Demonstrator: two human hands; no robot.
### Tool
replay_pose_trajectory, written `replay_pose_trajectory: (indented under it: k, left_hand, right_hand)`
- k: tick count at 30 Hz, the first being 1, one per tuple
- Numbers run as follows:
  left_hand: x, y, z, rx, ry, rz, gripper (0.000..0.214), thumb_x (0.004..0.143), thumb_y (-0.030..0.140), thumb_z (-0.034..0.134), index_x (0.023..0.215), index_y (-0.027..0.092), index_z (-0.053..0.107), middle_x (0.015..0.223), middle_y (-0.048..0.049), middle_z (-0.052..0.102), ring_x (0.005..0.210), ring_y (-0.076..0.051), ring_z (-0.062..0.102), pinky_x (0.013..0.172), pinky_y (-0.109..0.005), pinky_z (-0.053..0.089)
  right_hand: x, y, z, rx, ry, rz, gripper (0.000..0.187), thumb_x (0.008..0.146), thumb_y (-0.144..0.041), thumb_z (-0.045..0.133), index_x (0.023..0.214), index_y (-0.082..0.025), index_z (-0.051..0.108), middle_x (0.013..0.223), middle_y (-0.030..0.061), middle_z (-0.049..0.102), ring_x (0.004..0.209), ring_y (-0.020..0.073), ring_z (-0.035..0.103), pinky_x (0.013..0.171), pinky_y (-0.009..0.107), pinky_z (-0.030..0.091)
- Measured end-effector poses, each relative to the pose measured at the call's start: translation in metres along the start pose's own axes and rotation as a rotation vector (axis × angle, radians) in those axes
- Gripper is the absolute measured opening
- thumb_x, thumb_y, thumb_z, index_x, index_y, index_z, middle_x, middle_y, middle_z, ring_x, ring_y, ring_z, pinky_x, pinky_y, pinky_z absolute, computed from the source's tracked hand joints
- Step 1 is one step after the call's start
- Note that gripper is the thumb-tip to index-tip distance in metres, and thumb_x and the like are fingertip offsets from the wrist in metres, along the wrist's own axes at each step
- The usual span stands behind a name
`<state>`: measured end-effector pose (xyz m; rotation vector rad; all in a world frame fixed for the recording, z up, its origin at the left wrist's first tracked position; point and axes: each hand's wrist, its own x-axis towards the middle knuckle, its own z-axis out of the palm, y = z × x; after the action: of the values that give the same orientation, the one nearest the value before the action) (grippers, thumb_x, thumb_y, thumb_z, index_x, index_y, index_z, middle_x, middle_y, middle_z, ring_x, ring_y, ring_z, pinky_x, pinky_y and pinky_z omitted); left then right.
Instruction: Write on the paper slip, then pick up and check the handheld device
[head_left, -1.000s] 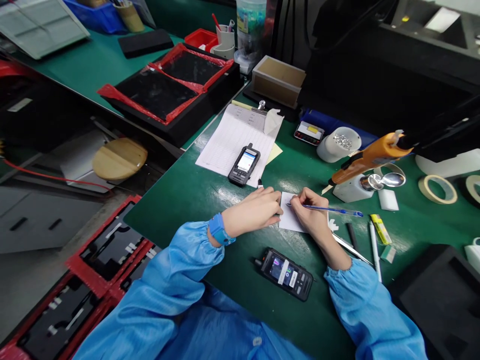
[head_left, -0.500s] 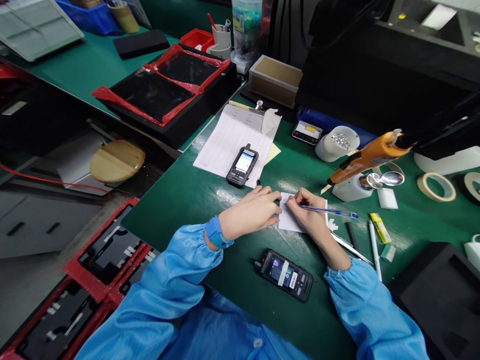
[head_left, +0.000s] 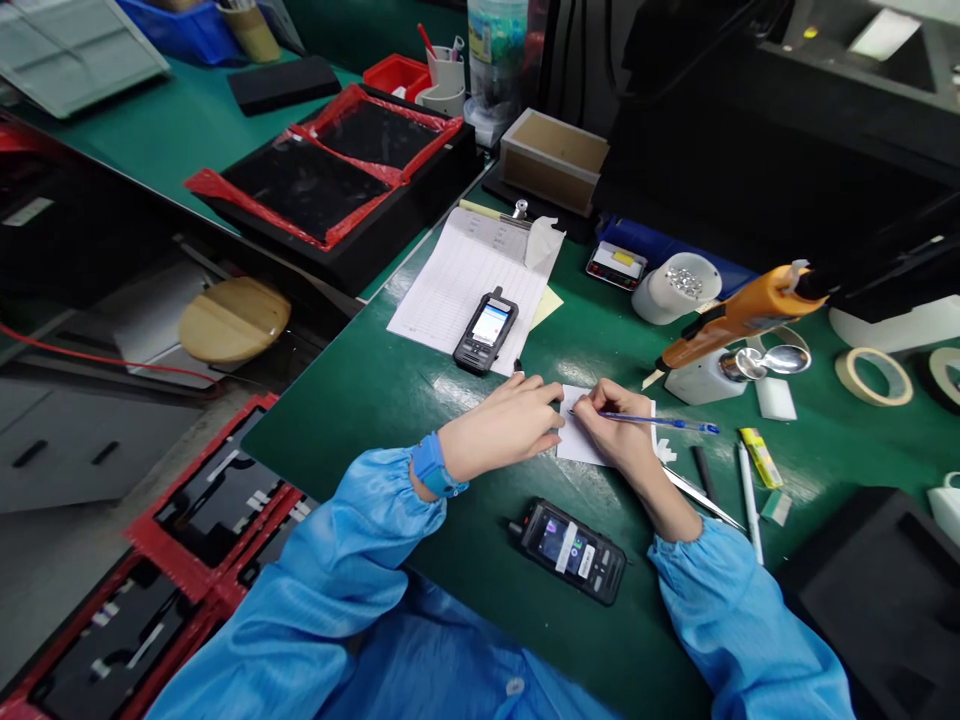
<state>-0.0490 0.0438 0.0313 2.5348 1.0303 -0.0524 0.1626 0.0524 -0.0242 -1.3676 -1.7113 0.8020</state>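
My right hand (head_left: 616,432) is closed around a blue pen (head_left: 660,423), its tip resting on a small white paper slip (head_left: 579,442) on the green mat. My left hand (head_left: 507,422) lies with fingers curled, pressing on the slip's left edge. A blue band sits on my left wrist. A black handheld radio (head_left: 572,549) with a lit screen lies just in front of my hands. A second handset (head_left: 486,331) rests on a lined form sheet (head_left: 457,280) beyond them.
An orange electric screwdriver (head_left: 739,313) rests on a white stand to the right, near a white screw cup (head_left: 675,287), tape rolls (head_left: 874,376), tweezers (head_left: 701,497) and pens. Black foam trays with red film (head_left: 330,165) sit far left; a cardboard box (head_left: 553,158) stands behind.
My hands stay on the slip; the pen has shifted only slightly. The view has barely moved.
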Motion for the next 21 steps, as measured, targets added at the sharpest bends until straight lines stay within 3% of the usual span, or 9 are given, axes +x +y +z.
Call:
replay_pose_trajectory:
  k: [12, 21]
  left_hand:
    - [-0.0012, -0.0027, 0.0022, 0.002, 0.040, 0.024, 0.022, 0.112, 0.032, 0.066, 0.119, 0.022, 0.084, 0.136, -0.0110, 0.070, 0.125, -0.031, 0.067, 0.119, -0.050, 0.049]
    - [0.0003, 0.0025, -0.0046, -0.009, -0.021, -0.019, 0.022, 0.112, 0.028, 0.067, 0.126, 0.020, 0.083, 0.142, -0.0117, 0.070, 0.132, -0.033, 0.067, 0.121, -0.053, 0.050]
  right_hand:
    - [0.0004, -0.0009, 0.0009, -0.013, 0.012, -0.007, 0.035, 0.075, -0.036, 0.063, 0.058, -0.027, 0.034, 0.053, -0.0049, 0.037, 0.053, 0.0121, 0.031, 0.051, 0.028, 0.029]
    - [-0.0004, -0.0020, 0.0002, -0.005, 0.015, -0.001, 0.034, 0.075, -0.035, 0.062, 0.059, -0.027, 0.034, 0.053, -0.0051, 0.037, 0.053, 0.0121, 0.030, 0.051, 0.028, 0.029]
